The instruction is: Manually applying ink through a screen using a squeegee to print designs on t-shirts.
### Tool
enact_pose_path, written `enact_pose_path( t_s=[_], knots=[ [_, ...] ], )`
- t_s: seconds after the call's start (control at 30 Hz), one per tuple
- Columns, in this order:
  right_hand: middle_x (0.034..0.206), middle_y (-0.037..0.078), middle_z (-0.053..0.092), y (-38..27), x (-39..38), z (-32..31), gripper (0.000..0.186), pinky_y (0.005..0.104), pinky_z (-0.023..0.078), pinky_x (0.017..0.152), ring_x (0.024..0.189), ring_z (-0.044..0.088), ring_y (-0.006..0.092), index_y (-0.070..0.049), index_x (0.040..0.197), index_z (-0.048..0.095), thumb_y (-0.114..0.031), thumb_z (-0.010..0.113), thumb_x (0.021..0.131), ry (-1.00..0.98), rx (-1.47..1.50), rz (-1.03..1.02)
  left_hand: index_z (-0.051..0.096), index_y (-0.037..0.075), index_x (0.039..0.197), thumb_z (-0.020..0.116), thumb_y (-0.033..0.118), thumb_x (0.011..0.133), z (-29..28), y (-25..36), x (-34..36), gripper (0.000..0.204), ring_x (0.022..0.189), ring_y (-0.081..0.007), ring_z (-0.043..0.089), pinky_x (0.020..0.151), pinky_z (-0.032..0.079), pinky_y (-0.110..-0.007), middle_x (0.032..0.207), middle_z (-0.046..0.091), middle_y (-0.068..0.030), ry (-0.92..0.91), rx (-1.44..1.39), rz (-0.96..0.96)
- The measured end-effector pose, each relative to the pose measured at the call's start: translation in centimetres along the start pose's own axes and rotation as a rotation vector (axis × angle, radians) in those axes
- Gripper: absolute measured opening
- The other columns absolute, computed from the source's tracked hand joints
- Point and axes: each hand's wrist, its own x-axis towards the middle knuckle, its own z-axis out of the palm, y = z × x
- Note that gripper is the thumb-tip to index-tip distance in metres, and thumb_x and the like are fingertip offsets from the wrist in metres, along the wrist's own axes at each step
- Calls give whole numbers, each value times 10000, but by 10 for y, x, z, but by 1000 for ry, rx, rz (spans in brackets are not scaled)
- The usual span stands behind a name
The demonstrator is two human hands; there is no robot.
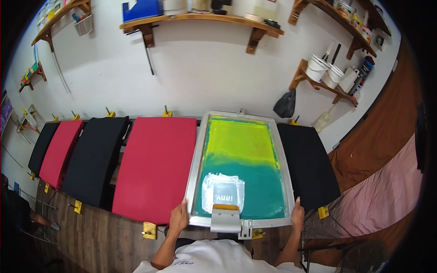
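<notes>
An aluminum screen printing frame (283, 170) lies at centre right, its mesh coated teal with a yellow-green band across the upper half and a white ink patch (223, 184) at the lower left. A metal squeegee (226, 220) with an amber blade rests over the lower edge. My left hand (180, 214) is closed on the frame's lower left side. My right hand (297, 214) is closed on its lower right side, fingers upright along the edge.
Padded platens covered in red (154, 168) and black (309, 164) flank the frame along a rail. Wooden shelves (200, 20) with tubs hang on the wall. A brown curtain (378, 150) hangs at right. A person in dark clothing (20, 214) stands at far left.
</notes>
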Motion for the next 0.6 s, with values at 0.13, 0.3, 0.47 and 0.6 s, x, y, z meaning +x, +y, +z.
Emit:
enact_pose_path(
  t_s=[0.13,0.3,0.47,0.6],
  knots=[
    [947,325,676,-1,-51,26,729,466,471,832,929,664,420,128,1000,665,-555,409,1014,32,-10,-36,652,-121,941,264,493,1050,-61,-10,42,734,993,-558,576,890,422,-604,954,611,-394,-116,71,15],
    [887,281,690,-11,-111,49,710,424,474,819,866,665,297,127,986,670,-550,458,1002,54,57,14,654,-115,889,290,495,1045,-115,-25,67,728,965,-550,590,854,444,-597,902,613,-392,-148,80,48],
    [872,230,696,-38,-160,52,738,407,477,811,833,638,237,138,990,668,-574,474,992,63,79,53,650,-114,869,285,505,1046,-146,-48,69,740,937,-552,594,821,440,-598,880,609,-395,-156,33,70],
    [890,200,702,-52,-184,61,746,388,482,820,845,634,219,135,1002,676,-582,471,991,34,90,87,646,-114,835,274,516,1047,-170,-66,68,762,911,-554,595,802,439,-597,865,609,-393,-153,34,56]
  ],
)
